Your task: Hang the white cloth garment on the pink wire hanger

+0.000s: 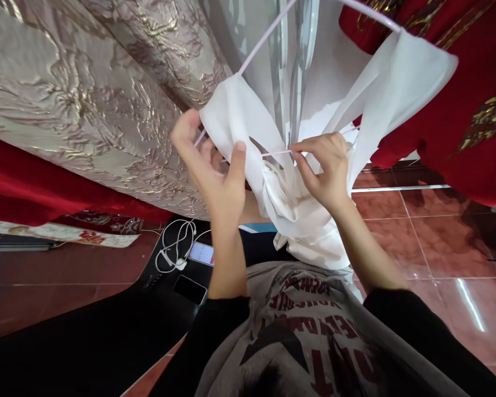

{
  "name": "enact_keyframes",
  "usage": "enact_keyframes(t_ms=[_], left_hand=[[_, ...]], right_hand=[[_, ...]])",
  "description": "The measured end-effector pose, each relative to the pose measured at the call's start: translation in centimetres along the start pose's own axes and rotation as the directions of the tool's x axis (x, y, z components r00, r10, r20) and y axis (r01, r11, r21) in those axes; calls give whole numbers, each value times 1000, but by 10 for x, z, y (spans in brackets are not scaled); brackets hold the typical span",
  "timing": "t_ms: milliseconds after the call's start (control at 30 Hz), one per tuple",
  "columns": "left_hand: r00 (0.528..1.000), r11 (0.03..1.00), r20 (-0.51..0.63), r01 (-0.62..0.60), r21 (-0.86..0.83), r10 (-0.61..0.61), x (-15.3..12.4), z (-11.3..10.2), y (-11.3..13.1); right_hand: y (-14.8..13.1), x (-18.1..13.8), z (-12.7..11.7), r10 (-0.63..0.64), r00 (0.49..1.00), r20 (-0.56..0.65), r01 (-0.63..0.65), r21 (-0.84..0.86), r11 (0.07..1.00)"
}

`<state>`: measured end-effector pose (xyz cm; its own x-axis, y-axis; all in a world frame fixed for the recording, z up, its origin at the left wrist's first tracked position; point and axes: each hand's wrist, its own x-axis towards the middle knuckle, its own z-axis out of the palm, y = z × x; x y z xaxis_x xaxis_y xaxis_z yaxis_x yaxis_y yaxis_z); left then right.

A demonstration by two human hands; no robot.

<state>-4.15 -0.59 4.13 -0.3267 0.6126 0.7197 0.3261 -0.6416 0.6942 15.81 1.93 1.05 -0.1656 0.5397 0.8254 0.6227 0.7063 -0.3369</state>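
Note:
A white, thin garment (248,118) hangs on a pale pink rod frame (264,41) that looks like a clothes hanger; its top is cut off by the picture's edge. My left hand (219,176) grips the cloth's left side, thumb in front and fingers partly hidden behind it. Between the thumb and forefinger of my right hand (324,171) is a thin pink strip (275,153), stretched towards the left hand. Whether the strip belongs to the frame or the garment, I cannot tell. The garment's lower folds (318,245) bunch up near my lap.
Shiny embossed beige fabric (119,105) hangs at left, red cloth with gold patterns (458,127) at right. Grey metal poles (291,71) stand behind the garment. On a black seat (107,325) lie a lit phone (201,253), a dark phone (190,290) and a white cable (164,252). The floor (438,237) is red tile.

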Motion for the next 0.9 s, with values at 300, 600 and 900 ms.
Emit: enact_keyframes(t_ms=[300,600,900], left_hand=[[951,978,-249,153,-140,-184,-65,34,-25],[934,926,-51,344,-154,-355,-55,14,-8],[890,806,166,455,-378,-424,20,-9,40]], right_hand=[[-13,-7,15,44,997,-58,-43,6,999],[-16,-8,9,63,996,-61,-61,30,998],[-14,-5,5,75,997,-35,-73,54,996]])
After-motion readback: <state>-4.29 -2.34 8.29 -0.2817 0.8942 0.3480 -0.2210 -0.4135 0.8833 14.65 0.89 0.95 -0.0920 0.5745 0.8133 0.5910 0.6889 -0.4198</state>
